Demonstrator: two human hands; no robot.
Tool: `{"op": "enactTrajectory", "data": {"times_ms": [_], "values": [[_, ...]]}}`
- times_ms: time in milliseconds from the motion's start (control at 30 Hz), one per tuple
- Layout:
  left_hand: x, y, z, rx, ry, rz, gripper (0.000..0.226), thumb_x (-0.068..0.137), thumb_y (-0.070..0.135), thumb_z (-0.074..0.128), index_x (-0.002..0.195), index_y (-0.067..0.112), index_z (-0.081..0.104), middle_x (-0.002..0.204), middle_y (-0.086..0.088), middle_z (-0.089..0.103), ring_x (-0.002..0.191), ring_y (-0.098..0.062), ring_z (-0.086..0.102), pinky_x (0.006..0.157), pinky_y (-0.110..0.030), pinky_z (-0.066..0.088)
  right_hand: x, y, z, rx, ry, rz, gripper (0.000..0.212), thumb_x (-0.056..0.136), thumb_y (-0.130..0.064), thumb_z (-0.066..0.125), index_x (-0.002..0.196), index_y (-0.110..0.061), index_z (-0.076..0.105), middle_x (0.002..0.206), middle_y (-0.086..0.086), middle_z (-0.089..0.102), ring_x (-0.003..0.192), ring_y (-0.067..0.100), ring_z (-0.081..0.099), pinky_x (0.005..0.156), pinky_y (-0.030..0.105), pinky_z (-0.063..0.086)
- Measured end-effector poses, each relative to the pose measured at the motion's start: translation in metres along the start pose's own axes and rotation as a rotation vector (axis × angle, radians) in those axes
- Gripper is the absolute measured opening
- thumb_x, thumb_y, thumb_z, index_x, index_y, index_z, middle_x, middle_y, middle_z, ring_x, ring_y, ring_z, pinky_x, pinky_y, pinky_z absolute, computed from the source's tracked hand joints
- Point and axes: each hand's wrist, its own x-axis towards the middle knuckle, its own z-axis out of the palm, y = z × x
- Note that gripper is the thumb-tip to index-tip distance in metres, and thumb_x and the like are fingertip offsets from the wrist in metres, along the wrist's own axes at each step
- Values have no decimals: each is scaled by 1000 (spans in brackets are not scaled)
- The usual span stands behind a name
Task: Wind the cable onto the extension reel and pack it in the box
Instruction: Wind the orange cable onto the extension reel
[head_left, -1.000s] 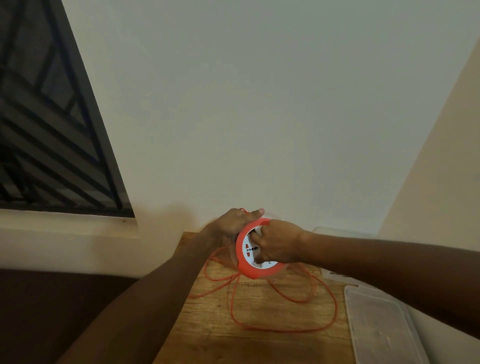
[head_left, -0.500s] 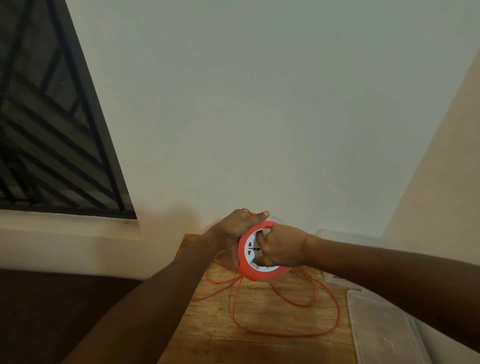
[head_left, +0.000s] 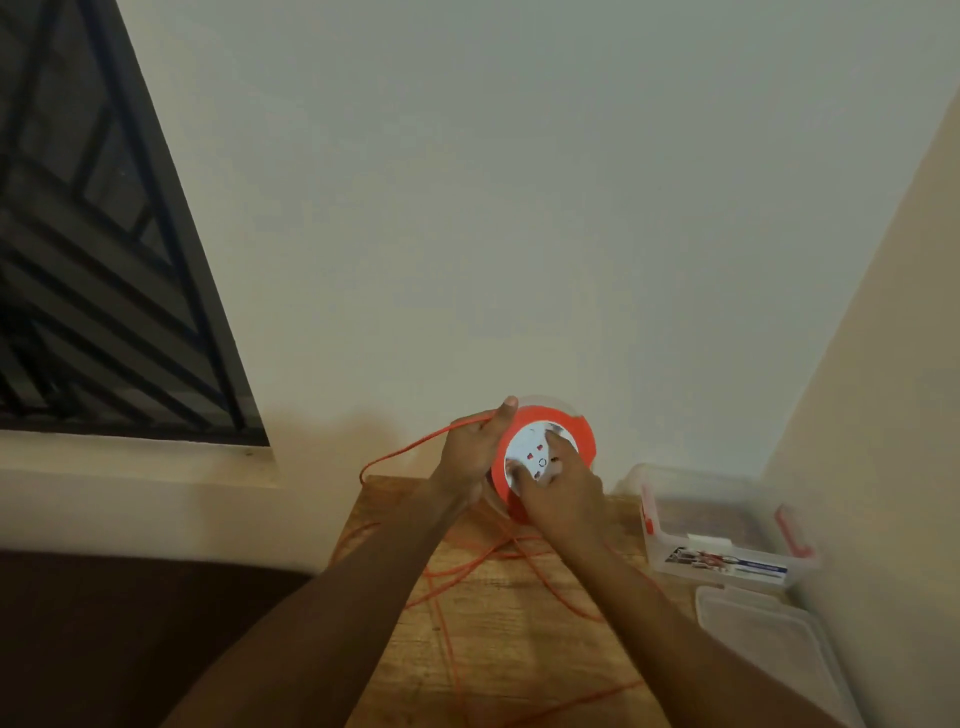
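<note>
Holding the orange extension reel (head_left: 545, 457) up above the far edge of the wooden table (head_left: 519, 649), close to the pale wall, its white socket face now turned more squarely toward the camera than a second ago, with red shutters showing where only a sliver of white was showing before. Gripping the reel's rim from nine o'clock with the left hand (head_left: 470, 457), fingers curled around the edge and thumb tip poking up at eleven o'clock, a strand of the orange cable (head_left: 410, 447) pinched under that thumb. Pressing on the socket face from five o'clock with the right hand (head_left: 558, 493), fingers bent and clamped onto the white hub. Arching now out to nine o'clock of the reel in a raised loop, that cable, where half a second back it was hanging straight down; trailing on in loose curves across the boards at six o'clock, between and under both forearms, and reaching toward the near edge. Sliding into fuller view at three o'clock of the reel: the clear plastic box (head_left: 727, 525) with red latches, standing open against the side wall with a printed label on its near side, only its corner visible earlier. Lying just in front of it at four o'clock, the clear lid (head_left: 769, 644), flat on the table.
</note>
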Motion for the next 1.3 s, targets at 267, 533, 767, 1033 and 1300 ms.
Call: {"op": "enactTrajectory", "data": {"times_ms": [267,533,767,1033,1300], "values": [[1,-7,-9,91,-53,-33,57,95,54,66,103,-2,77,102,-24,79,99,-46,75,93,-56,61,-10,3,6,205,-176,166,96,81,-25,69,156,-27,8,111,-1,69,85,23,71,69,39,59],[6,3,-21,187,-127,-102,51,96,57,61,109,10,77,99,-11,82,88,-34,80,82,-46,66,23,16,-46,-1007,-243,-1090,43,80,-17,76,120,-24,66,122,15,62,96,34,66,69,41,56],[8,5,-13,222,-180,-180,53,94,58,63,116,11,75,106,-12,81,94,-36,79,92,-54,62,47,-10,-61,-1447,-645,-1317,44,96,-14,60,136,-30,53,154,18,22,109,37,58,73,45,59],[11,3,-21,317,-287,-200,80,77,71,65,113,1,74,107,-23,78,94,-41,74,98,-55,59,33,-33,-50,-1693,-741,-1384,56,95,-25,64,145,-37,42,148,20,37,108,35,62,78,40,57],[12,7,-26,246,-240,-100,50,89,61,66,93,14,80,90,-11,82,76,-29,80,66,-34,64,51,-23,-51,-1452,-519,-1428,62,95,-29,63,150,-34,33,120,22,63,95,32,68,66,39,56]]}}
